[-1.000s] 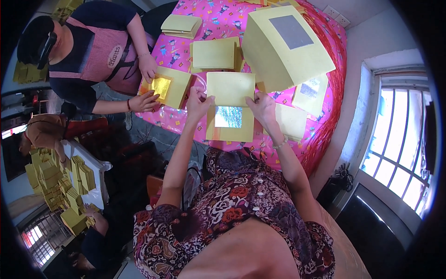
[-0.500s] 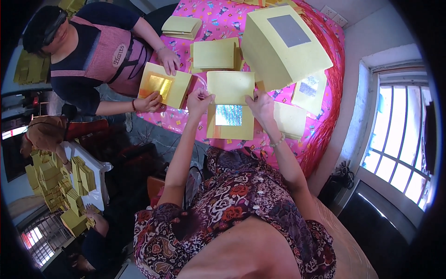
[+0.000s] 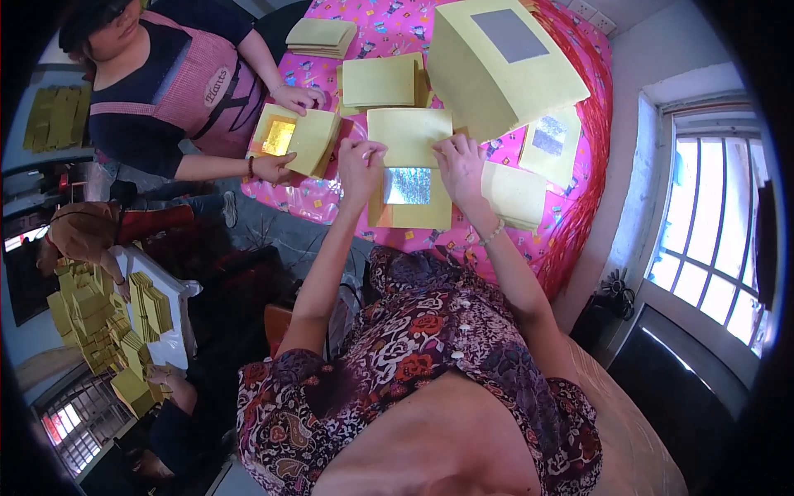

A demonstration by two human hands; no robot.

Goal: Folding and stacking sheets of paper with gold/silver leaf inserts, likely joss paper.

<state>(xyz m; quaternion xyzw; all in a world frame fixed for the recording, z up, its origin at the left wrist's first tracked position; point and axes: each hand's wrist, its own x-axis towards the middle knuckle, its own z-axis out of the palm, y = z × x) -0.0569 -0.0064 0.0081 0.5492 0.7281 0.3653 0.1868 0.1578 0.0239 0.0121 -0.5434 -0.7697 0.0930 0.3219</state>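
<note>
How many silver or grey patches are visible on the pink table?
3: a silver patch below the held sheet, a grey patch atop the tall stack, another patch on paper at right. More may be hidden.

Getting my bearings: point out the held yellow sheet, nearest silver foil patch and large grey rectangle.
Yellow sheet (image 3: 410, 132), head view: middle of its face.
Silver foil patch (image 3: 407, 188), head view: centre of its shiny surface.
Grey rectangle (image 3: 510, 36), head view: centre of its flat surface.

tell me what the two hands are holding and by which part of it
Yellow paper: the left hand pinches it near its near left corner, the right hand near its near right corner.
</note>
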